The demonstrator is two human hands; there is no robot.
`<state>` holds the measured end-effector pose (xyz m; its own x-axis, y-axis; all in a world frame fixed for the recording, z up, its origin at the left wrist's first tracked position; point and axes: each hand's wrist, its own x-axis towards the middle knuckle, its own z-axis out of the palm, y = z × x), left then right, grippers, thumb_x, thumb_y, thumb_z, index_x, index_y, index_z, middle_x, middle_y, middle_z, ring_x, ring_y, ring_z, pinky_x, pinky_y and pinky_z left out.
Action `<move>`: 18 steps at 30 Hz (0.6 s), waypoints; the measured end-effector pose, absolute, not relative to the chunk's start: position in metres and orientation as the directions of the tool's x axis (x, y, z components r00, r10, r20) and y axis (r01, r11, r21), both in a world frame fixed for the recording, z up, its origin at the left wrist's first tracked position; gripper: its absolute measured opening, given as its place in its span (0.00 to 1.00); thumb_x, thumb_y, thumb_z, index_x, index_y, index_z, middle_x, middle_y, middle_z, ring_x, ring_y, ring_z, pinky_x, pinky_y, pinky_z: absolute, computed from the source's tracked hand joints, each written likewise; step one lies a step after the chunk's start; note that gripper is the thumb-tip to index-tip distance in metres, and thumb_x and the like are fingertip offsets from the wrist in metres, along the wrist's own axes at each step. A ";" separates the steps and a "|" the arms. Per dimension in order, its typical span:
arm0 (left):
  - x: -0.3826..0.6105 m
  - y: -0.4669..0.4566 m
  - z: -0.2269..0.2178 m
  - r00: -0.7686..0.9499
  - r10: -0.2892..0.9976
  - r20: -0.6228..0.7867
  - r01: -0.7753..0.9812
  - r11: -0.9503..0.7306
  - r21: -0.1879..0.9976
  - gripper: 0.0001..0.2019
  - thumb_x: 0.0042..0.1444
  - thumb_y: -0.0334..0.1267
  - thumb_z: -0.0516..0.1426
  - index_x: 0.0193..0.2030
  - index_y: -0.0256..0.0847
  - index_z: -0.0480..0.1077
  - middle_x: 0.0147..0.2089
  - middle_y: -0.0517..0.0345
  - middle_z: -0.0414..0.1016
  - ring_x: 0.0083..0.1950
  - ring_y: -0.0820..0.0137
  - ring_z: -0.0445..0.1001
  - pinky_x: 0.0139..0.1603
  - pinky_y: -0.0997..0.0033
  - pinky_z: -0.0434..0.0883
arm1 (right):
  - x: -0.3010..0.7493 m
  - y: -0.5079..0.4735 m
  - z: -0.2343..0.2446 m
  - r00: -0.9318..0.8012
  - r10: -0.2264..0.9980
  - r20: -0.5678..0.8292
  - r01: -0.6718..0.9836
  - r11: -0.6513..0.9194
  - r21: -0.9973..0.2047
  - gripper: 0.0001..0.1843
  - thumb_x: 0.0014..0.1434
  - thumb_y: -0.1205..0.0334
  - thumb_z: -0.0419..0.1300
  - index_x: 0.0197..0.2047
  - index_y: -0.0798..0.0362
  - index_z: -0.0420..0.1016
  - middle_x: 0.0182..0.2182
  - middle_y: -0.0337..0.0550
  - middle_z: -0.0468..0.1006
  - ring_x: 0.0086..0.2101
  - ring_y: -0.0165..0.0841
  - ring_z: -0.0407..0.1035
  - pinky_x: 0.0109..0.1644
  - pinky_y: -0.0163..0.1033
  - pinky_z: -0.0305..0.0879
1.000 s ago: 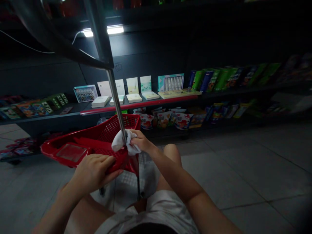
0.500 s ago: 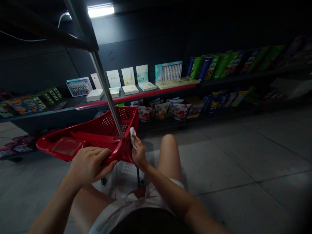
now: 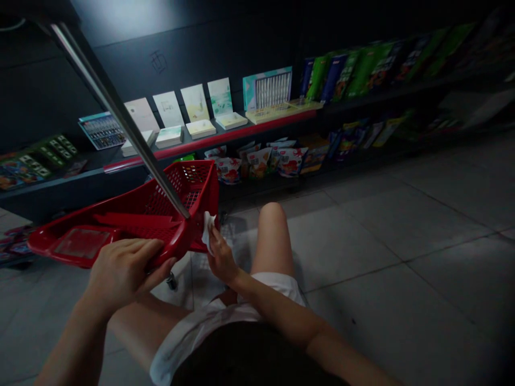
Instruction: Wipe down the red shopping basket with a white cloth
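Note:
A red plastic shopping cart (image 3: 134,209) with perforated walls stands in front of me, a metal pole (image 3: 139,139) rising from its near side. My left hand (image 3: 124,271) is closed over the cart's near rim, fingers on top and thumb below. In my right hand (image 3: 221,257) is a white cloth or tissue (image 3: 208,231), pinched in the fingers and held against the outer side wall of the cart. The palm side of that hand and part of the cloth are hidden.
Behind the cart runs a dark shelf with a red edge strip (image 3: 225,134). It carries white books (image 3: 201,127), a boxed set (image 3: 267,88) and green and blue packs (image 3: 341,75). Snack bags (image 3: 259,161) fill the lower level. Grey floor tiles (image 3: 362,257) extend to the right.
The view has tilted down and shifted, so the cart and shelf sit further left and the shelf higher. My left hand keeps its hold; the right hand with the cloth remains at the cart's side.

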<state>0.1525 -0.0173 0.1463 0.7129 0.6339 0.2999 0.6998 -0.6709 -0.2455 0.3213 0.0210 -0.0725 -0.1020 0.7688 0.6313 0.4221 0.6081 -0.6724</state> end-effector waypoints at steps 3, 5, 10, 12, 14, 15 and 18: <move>0.150 -0.018 0.149 0.697 0.663 0.274 0.716 -0.664 -0.214 0.15 0.59 0.47 0.51 0.30 0.40 0.69 0.24 0.58 0.73 0.26 0.70 0.72 0.28 0.71 0.64 | 0.315 0.015 -0.070 -0.154 0.743 0.652 0.436 0.643 -0.630 0.42 0.58 0.66 0.49 0.71 0.53 0.33 0.70 0.49 0.38 0.68 0.40 0.38 0.69 0.50 0.48; 0.154 -0.019 0.154 0.677 0.705 0.211 0.736 -0.649 -0.194 0.17 0.60 0.49 0.50 0.29 0.40 0.69 0.24 0.58 0.73 0.25 0.70 0.71 0.26 0.72 0.61 | 0.312 0.015 -0.083 -0.168 0.764 0.623 0.446 0.622 -0.643 0.43 0.56 0.70 0.49 0.71 0.54 0.34 0.70 0.51 0.37 0.68 0.40 0.35 0.70 0.51 0.47; 0.176 -0.019 0.170 0.518 0.855 0.010 0.824 -0.495 -0.277 0.26 0.57 0.62 0.47 0.26 0.41 0.67 0.23 0.56 0.73 0.23 0.66 0.71 0.23 0.71 0.53 | 0.306 0.020 -0.146 -0.128 0.937 0.326 0.450 0.348 -0.823 0.44 0.51 0.78 0.49 0.69 0.61 0.37 0.69 0.60 0.40 0.68 0.43 0.37 0.69 0.51 0.49; 0.181 -0.017 0.174 0.441 0.897 -0.038 0.849 -0.431 -0.305 0.28 0.56 0.65 0.45 0.24 0.41 0.66 0.22 0.56 0.72 0.23 0.64 0.71 0.23 0.72 0.52 | 0.301 0.019 -0.154 -0.121 0.960 0.253 0.456 0.280 -0.845 0.45 0.51 0.77 0.51 0.69 0.61 0.35 0.69 0.60 0.38 0.68 0.45 0.36 0.69 0.52 0.49; 0.181 -0.015 0.174 0.419 0.905 -0.069 0.861 -0.420 -0.285 0.29 0.57 0.64 0.44 0.23 0.41 0.66 0.21 0.56 0.71 0.22 0.66 0.70 0.23 0.72 0.51 | 0.294 0.016 -0.145 -0.114 0.943 0.312 0.453 0.329 -0.829 0.46 0.52 0.75 0.51 0.69 0.60 0.33 0.69 0.57 0.36 0.68 0.45 0.34 0.70 0.51 0.47; 0.179 -0.014 0.173 0.423 0.903 -0.072 0.864 -0.426 -0.269 0.29 0.57 0.63 0.44 0.23 0.41 0.66 0.21 0.56 0.71 0.22 0.67 0.69 0.24 0.72 0.52 | 0.290 0.014 -0.138 -0.112 0.921 0.372 0.449 0.381 -0.808 0.46 0.53 0.73 0.52 0.70 0.59 0.31 0.70 0.54 0.34 0.68 0.44 0.33 0.71 0.50 0.45; 0.172 -0.014 0.170 0.441 0.896 -0.052 0.863 -0.440 -0.249 0.28 0.59 0.61 0.44 0.24 0.40 0.66 0.21 0.57 0.70 0.23 0.69 0.68 0.25 0.72 0.52 | 0.282 0.011 -0.130 -0.120 0.865 0.487 0.450 0.485 -0.750 0.45 0.56 0.69 0.50 0.70 0.58 0.28 0.70 0.49 0.31 0.68 0.41 0.30 0.72 0.48 0.41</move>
<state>0.1717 -0.0135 0.1696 0.4412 0.8959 -0.0524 0.8630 -0.4396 -0.2491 0.2815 0.0106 -0.1302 -0.1203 0.8650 0.4871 0.4500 0.4849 -0.7499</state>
